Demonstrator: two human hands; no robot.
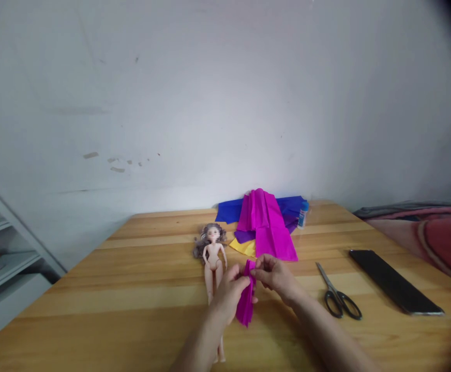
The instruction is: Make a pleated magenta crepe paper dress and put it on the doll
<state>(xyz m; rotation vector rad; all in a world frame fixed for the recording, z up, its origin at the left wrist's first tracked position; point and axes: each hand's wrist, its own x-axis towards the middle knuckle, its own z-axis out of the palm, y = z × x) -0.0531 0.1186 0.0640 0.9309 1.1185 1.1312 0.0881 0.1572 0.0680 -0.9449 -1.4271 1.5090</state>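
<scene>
Two forearms (322, 330), cut off at the bottom edge, angle inward over the table (132, 315). My left hand (228, 291) covers part of the doll's (213, 255) legs, its fingers mostly hidden behind a folded magenta strip (244, 306). Beside the doll, it and my right hand (275, 275) pinch the strip's upper part.

A black slab (395, 281) lies at the table's (132, 289) right side, red and grey bedding (445, 240) beyond that edge, a shelf (20, 261) at far left, and a wall (210, 103) with peeled patches (91, 155) behind.
</scene>
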